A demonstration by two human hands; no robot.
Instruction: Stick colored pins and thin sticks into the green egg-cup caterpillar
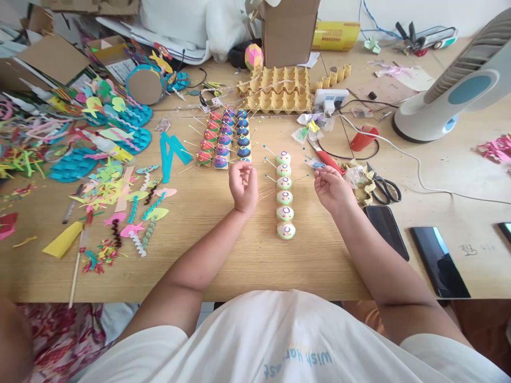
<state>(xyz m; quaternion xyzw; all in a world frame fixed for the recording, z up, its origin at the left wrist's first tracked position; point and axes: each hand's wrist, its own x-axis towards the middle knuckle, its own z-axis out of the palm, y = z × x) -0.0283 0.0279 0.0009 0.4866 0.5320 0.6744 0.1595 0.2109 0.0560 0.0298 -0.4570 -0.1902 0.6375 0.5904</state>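
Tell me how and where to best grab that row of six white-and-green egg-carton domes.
Probably pinch the white-and-green row by both sides of its nearest dome, coming from the near side: that end is rounded, while thin blue-tipped sticks jut from the far domes.

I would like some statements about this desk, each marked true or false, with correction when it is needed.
1. The green-and-white row lies between the left hand and the right hand. True.
2. The scissors lie left of that row. False: the scissors lie to its right.
3. The purple row lies between the red row and the blue row. True.
4. The cup is yellow. False: the cup is red.
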